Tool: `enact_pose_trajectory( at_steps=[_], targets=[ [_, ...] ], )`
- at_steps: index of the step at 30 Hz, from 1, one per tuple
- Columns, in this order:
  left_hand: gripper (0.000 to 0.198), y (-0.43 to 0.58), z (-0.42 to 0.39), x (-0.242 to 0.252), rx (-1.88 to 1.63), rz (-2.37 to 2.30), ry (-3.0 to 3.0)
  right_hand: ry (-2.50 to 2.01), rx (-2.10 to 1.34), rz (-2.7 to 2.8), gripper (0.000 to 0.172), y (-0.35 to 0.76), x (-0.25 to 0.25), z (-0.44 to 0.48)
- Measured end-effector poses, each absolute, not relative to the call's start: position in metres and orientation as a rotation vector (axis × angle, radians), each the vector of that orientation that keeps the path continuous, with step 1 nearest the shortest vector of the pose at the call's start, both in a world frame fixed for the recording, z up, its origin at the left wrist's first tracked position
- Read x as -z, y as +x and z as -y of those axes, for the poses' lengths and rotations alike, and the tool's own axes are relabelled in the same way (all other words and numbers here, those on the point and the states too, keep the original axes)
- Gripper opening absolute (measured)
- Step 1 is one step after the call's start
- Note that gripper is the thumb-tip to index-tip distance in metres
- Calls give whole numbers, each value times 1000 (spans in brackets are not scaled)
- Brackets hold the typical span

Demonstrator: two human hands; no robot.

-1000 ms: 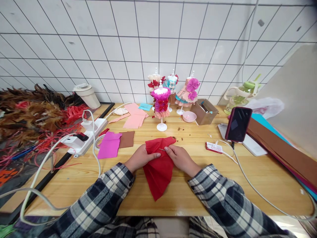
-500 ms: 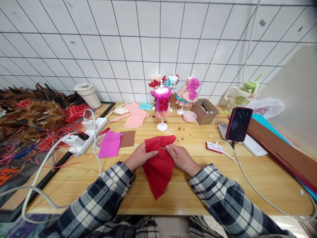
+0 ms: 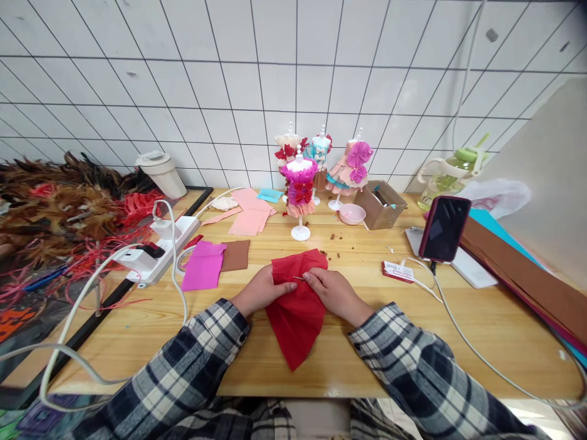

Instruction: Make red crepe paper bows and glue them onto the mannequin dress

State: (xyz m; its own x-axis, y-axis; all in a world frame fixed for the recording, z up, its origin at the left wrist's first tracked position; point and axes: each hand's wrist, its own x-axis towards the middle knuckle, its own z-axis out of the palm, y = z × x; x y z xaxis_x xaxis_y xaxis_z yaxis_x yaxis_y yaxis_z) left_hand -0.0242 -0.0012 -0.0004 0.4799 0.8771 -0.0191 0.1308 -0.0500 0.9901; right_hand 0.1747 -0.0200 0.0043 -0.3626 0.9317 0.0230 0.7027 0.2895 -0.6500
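A sheet of red crepe paper (image 3: pixel 297 330) hangs down to a point over the table edge side, between my hands. My left hand (image 3: pixel 262 289) grips its left side, thumb lying on top and fingers behind it, hidden. My right hand (image 3: pixel 331 291) pinches a thin, shiny, needle-like tool (image 3: pixel 298 278) between thumb and forefinger, its tip against the paper. Just beyond stands a small white dress form (image 3: pixel 300 183) in a magenta, red and peach paper dress. Left of my hands lie magenta paper (image 3: pixel 204 265) and brown paper (image 3: pixel 236 255).
Several dressed forms stand behind, near a pink bowl (image 3: pixel 352 213) and a cardboard box (image 3: pixel 380 206). A phone (image 3: pixel 444 229) and cable are at right, with long paper sheets (image 3: pixel 523 269). A power strip (image 3: pixel 165 250), cords and feathers (image 3: pixel 68 195) occupy the left.
The needle-like tool and my right fingertips have shifted slightly left across the red crepe paper. The paper's top edge has moved a little right. My left hand keeps its grip.
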Motion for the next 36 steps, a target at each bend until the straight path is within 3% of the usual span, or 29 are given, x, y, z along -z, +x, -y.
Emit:
enact_pose_trajectory(
  at_steps=[36],
  targets=[
    [45,-28,1,-2,-734,-931,1665,-1470,-783,2218,41,180,-10,20]
  ],
)
